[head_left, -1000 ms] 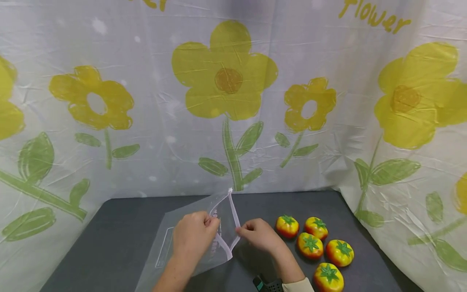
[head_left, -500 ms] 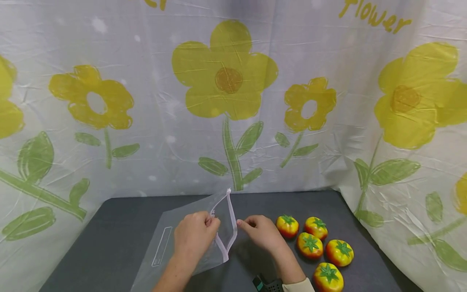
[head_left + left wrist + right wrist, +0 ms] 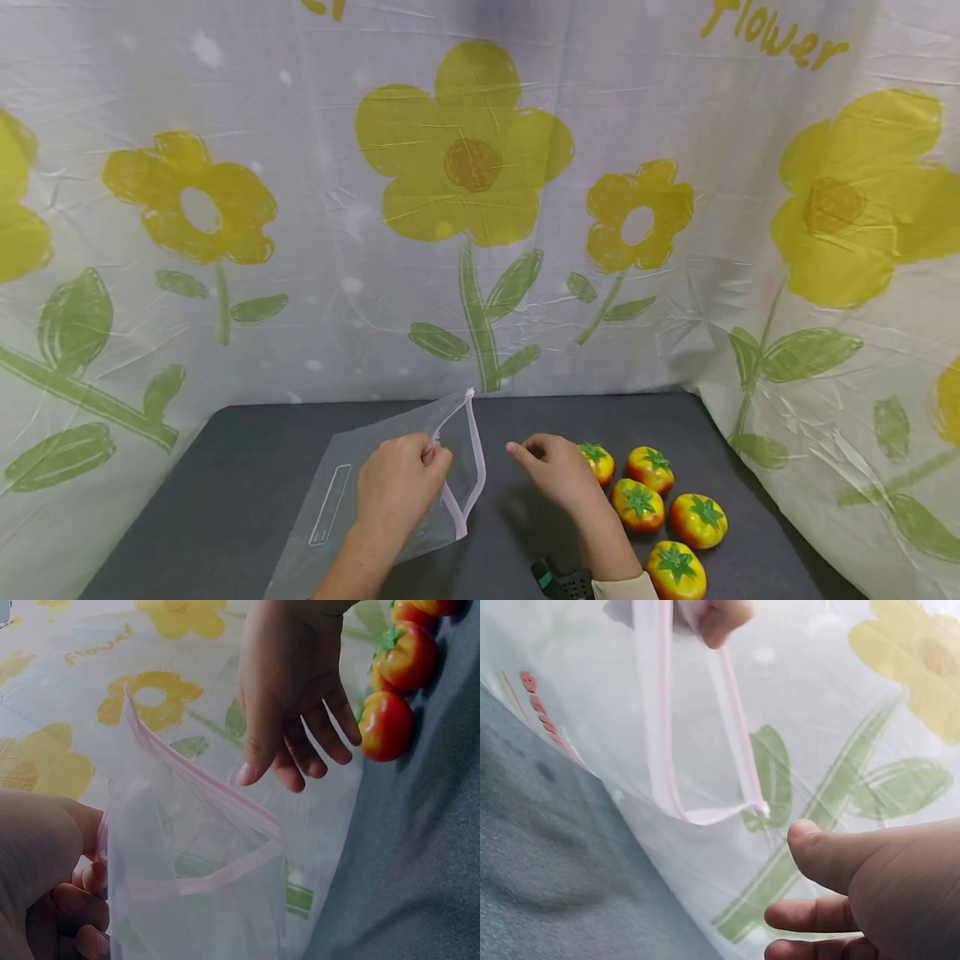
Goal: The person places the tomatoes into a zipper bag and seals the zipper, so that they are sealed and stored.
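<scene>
A clear zip bag (image 3: 330,475) with a pale pink zip edge hangs over the dark table, its mouth spread apart and facing right. My left hand (image 3: 397,479) pinches one side of that mouth, thumb against curled fingers. Just right of the bag, my right hand (image 3: 558,471) is in the air with nothing in it. In the right wrist view its thumb and fingers stand apart, and the bag's zip corner (image 3: 761,810) shows beyond the thumb. Several red-and-yellow toy tomatoes (image 3: 637,504) with green leaf tops lie to the right; my right hand partly covers the farthest left one.
The dark table (image 3: 247,483) ends at a white curtain (image 3: 315,350) printed with yellow flowers, which rises at the back and along both sides. A black strap-like item (image 3: 558,579) shows at my right wrist beside a light sleeve (image 3: 626,586).
My right hand has let go of the bag's zip edge and drawn back to the right, towards the tomatoes. My left hand has stayed in place, still holding the bag.
</scene>
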`<state>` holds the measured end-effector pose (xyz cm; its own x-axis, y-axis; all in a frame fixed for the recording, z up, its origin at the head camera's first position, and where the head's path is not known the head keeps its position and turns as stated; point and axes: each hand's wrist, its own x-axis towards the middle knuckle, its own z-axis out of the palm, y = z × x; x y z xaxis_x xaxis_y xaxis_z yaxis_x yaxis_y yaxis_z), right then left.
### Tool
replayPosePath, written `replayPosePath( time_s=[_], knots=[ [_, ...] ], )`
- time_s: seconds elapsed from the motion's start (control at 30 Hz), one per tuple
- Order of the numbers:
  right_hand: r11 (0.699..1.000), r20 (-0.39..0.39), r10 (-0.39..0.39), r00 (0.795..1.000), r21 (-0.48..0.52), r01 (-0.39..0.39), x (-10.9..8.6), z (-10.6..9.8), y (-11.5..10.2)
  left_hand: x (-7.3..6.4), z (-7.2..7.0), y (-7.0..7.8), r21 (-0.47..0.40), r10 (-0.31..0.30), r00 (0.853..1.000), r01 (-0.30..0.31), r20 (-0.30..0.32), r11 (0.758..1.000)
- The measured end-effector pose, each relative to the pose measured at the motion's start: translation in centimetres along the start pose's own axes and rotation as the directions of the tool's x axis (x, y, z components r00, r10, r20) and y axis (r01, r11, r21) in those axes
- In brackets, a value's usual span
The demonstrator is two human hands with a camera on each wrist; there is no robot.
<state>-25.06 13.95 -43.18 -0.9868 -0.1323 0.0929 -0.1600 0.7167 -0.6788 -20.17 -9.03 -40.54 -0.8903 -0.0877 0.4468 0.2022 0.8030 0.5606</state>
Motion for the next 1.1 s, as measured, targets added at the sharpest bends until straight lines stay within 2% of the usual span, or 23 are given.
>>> replayPosePath(
  time_s=[0.47, 0.87, 1.1],
  knots=[
    [0.997, -0.089, 0.061, 0.994, -0.047, -0.066, -0.2, -2.0, 1.2, 0.0, 0.2, 0.0, 0.013, -0.003, 1.000, 0.002, 0.017, 1.000],
    [0.996, -0.142, 0.015, 0.990, -0.082, -0.027, -0.8, -3.4, 1.6, 0.0, 0.3, -0.2, 0.020, 0.005, 1.000, -0.005, 0.011, 1.000],
    [0.996, -0.160, 0.014, 0.987, -0.084, -0.028, -0.7, -4.0, 2.7, 0.1, 0.3, -0.1, 0.024, 0.000, 1.000, 0.000, 0.014, 1.000]
  ],
)
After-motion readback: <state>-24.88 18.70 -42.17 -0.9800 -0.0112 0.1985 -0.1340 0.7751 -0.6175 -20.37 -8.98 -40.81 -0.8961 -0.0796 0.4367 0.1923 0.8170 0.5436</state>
